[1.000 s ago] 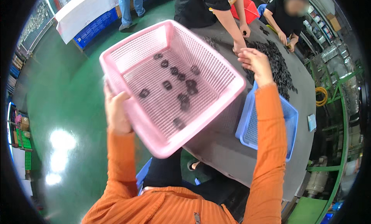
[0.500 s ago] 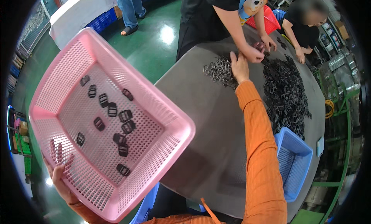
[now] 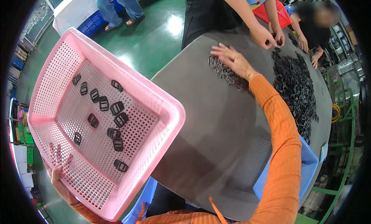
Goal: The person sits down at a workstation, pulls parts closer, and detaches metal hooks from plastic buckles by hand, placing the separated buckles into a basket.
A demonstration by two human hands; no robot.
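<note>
My left hand (image 3: 58, 178) grips the near left wall of a pink perforated plastic basket (image 3: 176, 112), its fingers partly showing through the mesh. The basket is tilted, and several black plastic strap buckles (image 3: 104, 103) lie scattered on its bottom. Across the grey table (image 3: 201, 139), my right hand (image 3: 234, 62) is flat with fingers spread, slightly blurred, over a small heap of silvery metal wire pieces (image 3: 228, 78). The hand covers part of that heap. To its right spreads a large pile of black pieces (image 3: 296, 88), apparently buckles.
A blue basket (image 3: 309, 162) stands at the table's right near side, partly behind my right forearm. Opposite, a co-worker's hands (image 3: 270, 40) hold a small dark piece. Another person (image 3: 317, 34) works at the far right by a red basket (image 3: 284, 15). Green floor lies left.
My right hand has swung leftward over the metal heap, its fingers now spread across it. The co-worker's hands have moved up and away from mine. The pink basket has shifted slightly left.
</note>
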